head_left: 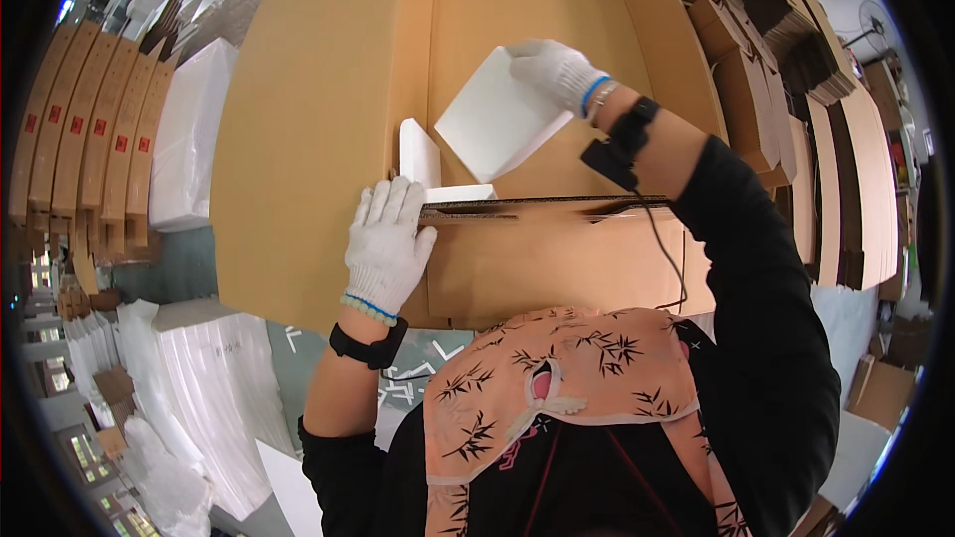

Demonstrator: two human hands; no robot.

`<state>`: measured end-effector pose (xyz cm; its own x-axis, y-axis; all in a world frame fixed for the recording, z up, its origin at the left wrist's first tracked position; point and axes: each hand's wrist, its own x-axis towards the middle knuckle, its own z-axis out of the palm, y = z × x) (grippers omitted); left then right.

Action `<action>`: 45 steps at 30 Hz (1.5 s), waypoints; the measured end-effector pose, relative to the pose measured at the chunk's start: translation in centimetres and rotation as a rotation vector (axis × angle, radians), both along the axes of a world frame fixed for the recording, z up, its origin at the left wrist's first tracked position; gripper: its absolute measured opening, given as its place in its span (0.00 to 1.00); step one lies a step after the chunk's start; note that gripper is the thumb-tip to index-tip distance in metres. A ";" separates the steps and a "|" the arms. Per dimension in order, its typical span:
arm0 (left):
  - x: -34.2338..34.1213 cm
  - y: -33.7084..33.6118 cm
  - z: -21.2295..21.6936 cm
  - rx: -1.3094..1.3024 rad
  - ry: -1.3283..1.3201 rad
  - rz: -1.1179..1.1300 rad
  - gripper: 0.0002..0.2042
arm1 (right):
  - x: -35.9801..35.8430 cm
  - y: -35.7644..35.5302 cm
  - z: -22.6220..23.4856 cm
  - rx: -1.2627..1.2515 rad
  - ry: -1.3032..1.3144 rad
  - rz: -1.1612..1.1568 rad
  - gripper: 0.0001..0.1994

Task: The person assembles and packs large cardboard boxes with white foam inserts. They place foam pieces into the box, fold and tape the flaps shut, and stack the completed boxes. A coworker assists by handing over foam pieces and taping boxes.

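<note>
Nearest, the left hand point(386, 244) pressed flat on the cardboard box point(328, 119) edge, steadying it, while the right hand point(555, 70) gripped a white foam block point(494, 121) inside, farther in.

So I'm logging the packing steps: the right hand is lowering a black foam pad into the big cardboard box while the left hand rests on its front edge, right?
Not quite. The foam pad in the right hand is white, not black, as the head view shows. The left hand does rest on the front edge of the cardboard box.
</note>
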<state>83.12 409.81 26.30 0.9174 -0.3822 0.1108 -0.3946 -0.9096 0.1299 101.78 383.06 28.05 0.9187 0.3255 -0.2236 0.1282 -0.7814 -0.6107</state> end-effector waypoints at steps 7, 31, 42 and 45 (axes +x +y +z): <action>-0.3 1.0 -0.2 -0.007 0.065 -0.042 0.31 | -11.8 -14.7 4.7 -0.271 -0.450 0.304 0.16; -3.3 -5.3 4.8 -0.163 0.277 -0.521 0.14 | -44.9 -27.9 -11.9 -0.370 -0.680 -1.340 0.23; -3.2 -9.9 0.9 0.104 0.502 -0.701 0.15 | -57.2 -30.1 -24.6 -0.190 -0.167 -2.146 0.42; -3.1 -10.4 0.6 0.125 0.518 -0.655 0.15 | -54.6 -29.7 -24.0 -0.465 -0.036 -1.795 0.45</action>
